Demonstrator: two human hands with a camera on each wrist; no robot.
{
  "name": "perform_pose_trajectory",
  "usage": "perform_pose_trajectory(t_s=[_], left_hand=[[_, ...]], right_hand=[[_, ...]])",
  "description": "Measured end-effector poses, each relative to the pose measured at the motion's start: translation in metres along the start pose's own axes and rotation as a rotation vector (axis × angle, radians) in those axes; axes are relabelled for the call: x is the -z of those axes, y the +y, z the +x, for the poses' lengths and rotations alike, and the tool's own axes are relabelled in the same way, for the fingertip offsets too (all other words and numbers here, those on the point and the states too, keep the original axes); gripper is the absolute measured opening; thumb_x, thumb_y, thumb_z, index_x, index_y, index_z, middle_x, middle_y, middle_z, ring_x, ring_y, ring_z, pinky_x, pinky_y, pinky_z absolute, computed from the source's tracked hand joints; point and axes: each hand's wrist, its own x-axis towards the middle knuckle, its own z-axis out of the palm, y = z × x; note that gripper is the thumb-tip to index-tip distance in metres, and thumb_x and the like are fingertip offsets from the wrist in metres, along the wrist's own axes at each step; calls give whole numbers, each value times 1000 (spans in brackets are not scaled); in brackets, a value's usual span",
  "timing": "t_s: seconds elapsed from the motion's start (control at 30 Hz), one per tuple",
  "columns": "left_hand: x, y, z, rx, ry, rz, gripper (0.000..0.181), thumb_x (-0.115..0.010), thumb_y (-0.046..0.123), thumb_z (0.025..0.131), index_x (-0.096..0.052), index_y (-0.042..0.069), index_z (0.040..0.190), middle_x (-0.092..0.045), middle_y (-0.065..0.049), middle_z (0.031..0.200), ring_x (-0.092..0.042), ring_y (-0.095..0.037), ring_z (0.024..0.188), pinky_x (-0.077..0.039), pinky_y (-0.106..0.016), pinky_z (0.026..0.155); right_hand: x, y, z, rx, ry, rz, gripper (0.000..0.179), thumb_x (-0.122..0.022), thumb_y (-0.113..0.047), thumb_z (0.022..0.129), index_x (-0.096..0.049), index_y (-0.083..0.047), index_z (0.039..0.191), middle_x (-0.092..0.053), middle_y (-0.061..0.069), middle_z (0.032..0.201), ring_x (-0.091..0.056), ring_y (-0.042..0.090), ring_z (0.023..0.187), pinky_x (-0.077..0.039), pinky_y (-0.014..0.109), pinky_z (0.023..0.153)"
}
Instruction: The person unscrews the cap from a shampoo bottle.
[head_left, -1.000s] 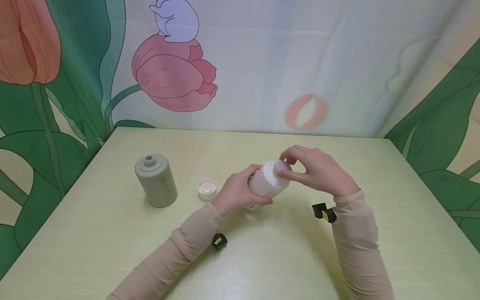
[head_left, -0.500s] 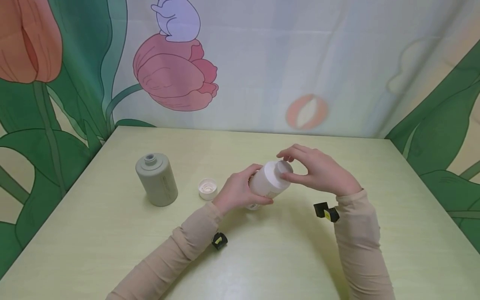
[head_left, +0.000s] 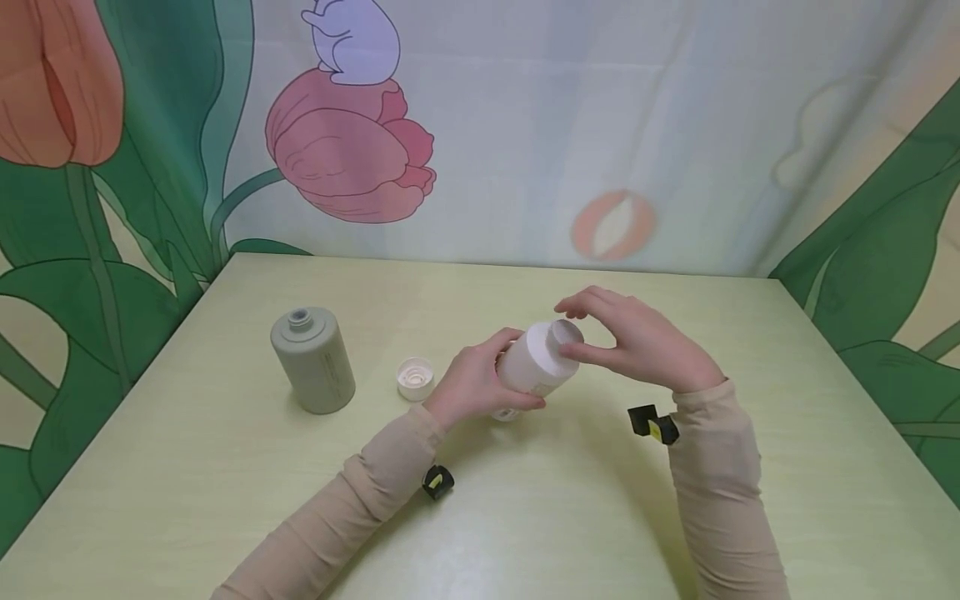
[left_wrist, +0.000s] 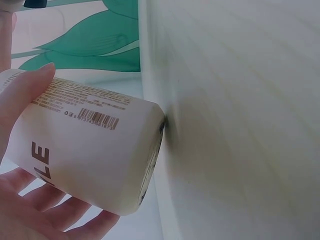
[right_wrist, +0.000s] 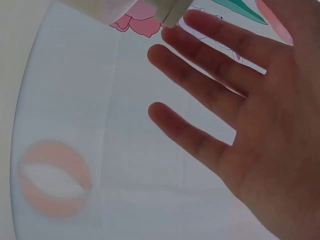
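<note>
Right grip has loosened at the cap; left grip holds white bottle.

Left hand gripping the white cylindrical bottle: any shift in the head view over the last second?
No. The left hand keeps the same position beside the white round plastic cap on the pale table.

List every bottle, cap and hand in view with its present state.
White bottle: tilted, gripped by the left hand.
Fitted cap: on the white bottle's neck; tightness cannot be told.
Grey-green bottle: upright, uncapped, neck open.
Loose cap: lying inside up.
Left hand: curled round the white bottle.
Right hand: fingers spread by the fitted cap; thumb contact unclear.
</note>
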Motion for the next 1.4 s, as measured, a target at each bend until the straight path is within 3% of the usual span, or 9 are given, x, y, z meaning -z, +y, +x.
perform_pose_trajectory(t_s=[0.17, 0.37, 0.5, 0.63, 0.73, 0.9, 1.07, 1.2, 1.4], left_hand=[[0, 0, 0, -1, -1, 5, 73, -90, 27, 65, -53, 25, 127, -67, -2, 115, -63, -20, 102, -51, -39, 89], [2, 1, 1, -11, 2, 9, 71, -90, 26, 64, -54, 24, 125, -67, -2, 115, -63, -20, 102, -51, -38, 89], [3, 1, 2, -2, 1, 13, 72, -90, 26, 64, -54, 24, 126, -67, -2, 115, -63, -20, 102, -50, -38, 90], [3, 2, 1, 8, -3, 14, 73, -90, 27, 64, -53, 25, 127, -67, -2, 115, -63, -20, 102, -50, -38, 90], [3, 2, 1, 13, -7, 11, 73, -90, 27, 64, -53, 25, 127, -67, -2, 115, -63, -20, 102, -50, -38, 90], [3, 1, 1, 12, -7, 11, 72, -90, 27, 64, -53, 25, 126, -67, -2, 115, -63, -20, 102, -50, -39, 90], [3, 1, 1, 8, -4, 10, 72, -90, 26, 64, -53, 25, 126, -67, -3, 114, -63, -20, 102, -50, -39, 90], [2, 1, 0, 11, -3, 6, 72, -90, 26, 64, -53, 25, 126, -67, -3, 114, -63, -21, 101, -51, -39, 90], [1, 1, 0, 11, -7, 3, 72, -90, 27, 64, -53, 25, 126, -67, -3, 116, -64, -21, 102, -51, -39, 89]], right_hand=[[0, 0, 1, -8, 5, -28, 32, -72, -27, 87, -62, -13, 113, -63, -2, 101, -59, 13, 93, -50, 33, 82], [3, 0, 0, 64, -25, 25, 38, -72, -14, 86, -60, -10, 122, -62, -1, 117, -59, 17, 106, -50, 37, 93], [2, -1, 1, 16, -23, 13, 42, -71, -24, 89, -58, -11, 127, -61, 0, 119, -59, 18, 107, -49, 39, 93], [1, 0, 1, -22, -15, -2, 35, -71, -28, 89, -60, -14, 119, -62, -2, 108, -58, 13, 99, -50, 35, 87], [1, 1, 1, 14, -27, 21, 30, -71, -21, 88, -60, -14, 116, -62, -3, 106, -57, 11, 99, -50, 34, 89], [1, 3, 1, 102, -61, 56, 38, -69, -10, 88, -57, -11, 124, -59, 0, 121, -56, 15, 112, -48, 37, 99], [0, 2, 3, 10, -71, 66, 50, -70, -23, 89, -50, -10, 133, -59, 4, 126, -56, 21, 117, -46, 41, 101], [-1, 2, 4, -42, -64, 35, 41, -69, -28, 90, -54, -10, 124, -63, 3, 116, -60, 18, 107, -49, 38, 94], [1, 3, 0, 61, -67, 31, 35, -68, -15, 89, -58, -11, 122, -62, -1, 118, -58, 16, 109, -48, 38, 97]])
